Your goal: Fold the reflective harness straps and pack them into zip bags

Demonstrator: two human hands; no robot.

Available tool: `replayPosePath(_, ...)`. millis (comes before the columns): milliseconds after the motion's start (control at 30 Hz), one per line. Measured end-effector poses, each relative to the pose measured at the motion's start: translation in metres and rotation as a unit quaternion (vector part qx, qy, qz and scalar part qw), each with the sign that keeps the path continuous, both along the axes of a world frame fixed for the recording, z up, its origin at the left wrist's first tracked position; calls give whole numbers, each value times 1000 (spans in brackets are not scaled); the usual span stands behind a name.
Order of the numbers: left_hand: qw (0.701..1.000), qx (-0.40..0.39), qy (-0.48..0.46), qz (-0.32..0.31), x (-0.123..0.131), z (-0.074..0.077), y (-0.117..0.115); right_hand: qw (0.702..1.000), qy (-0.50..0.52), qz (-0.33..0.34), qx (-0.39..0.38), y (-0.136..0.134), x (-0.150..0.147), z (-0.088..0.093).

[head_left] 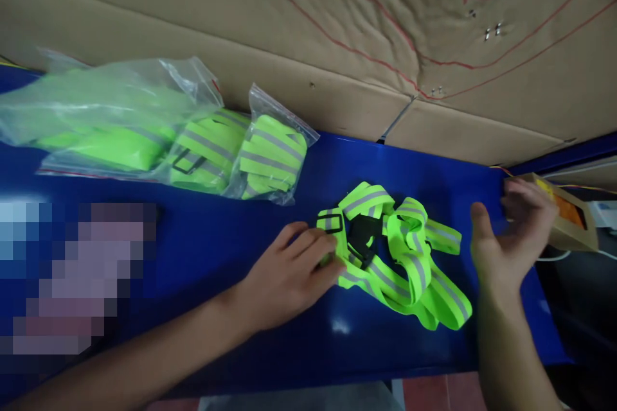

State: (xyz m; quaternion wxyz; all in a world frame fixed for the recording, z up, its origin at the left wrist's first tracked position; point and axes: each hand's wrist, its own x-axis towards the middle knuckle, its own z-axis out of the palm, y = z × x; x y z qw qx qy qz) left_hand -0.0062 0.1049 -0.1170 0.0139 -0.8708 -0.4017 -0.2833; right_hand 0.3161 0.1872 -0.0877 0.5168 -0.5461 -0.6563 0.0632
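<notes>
Neon strap (418,271) in loose loops, right of centre on the blue table (202,237)

Left hand (289,273) bends its fingers over the left end, firmness of grip unclear; right hand (508,237) spreads wide, holding nothing visible, near the box (581,237). Crossed loops could knot if tugged; a rightward swing might knock the box.

The left hand (289,275) hides part of the green strap (391,279).
</notes>
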Motion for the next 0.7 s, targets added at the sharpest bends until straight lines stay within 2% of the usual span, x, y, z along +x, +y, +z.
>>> replayPosePath(33,1000,-12,5,-16,1,2,0,999,-41,16,8,-5,-3,3)
replayPosePath(67,999,-26,15,-33,2,3,-1,993,-89,70,-16,-12,-7,5)
replayPosePath(100,998,-36,28,-51,2,4,-2,975,-144,156,-67,-19,-13,7)
replayPosePath(167,995,-35,43,-85,4,6,-5,888,-271,330,-171,-32,-25,8)
replayPosePath(200,994,-29,41,-98,5,6,-7,850,-315,373,-198,-37,-31,6)
replayPosePath(233,993,-23,31,-108,6,7,-10,830,-343,387,-210,-39,-35,3)
replayPosePath(333,985,-70,-50,-148,8,13,-21,846,-371,328,-199,-38,-40,-6)
replayPosePath(433,943,-222,-143,-203,7,18,-22,848,-396,291,-199,-33,-40,-15)
replayPosePath(467,927,-272,-173,-193,7,18,-20,847,-402,284,-200,-33,-40,-16)
replayPosePath(533,918,-318,-215,-100,7,14,-13,847,-414,270,-196,-35,-42,-20)
replayPosePath(567,927,-309,-212,-35,7,10,-10,849,-420,260,-189,-37,-45,-22)
replayPosePath(633,955,-248,-145,79,9,0,-4,856,-426,235,-174,-43,-52,-27)
replayPosePath(700,973,-192,-55,113,13,-9,-3,867,-413,224,-166,-49,-60,-32)
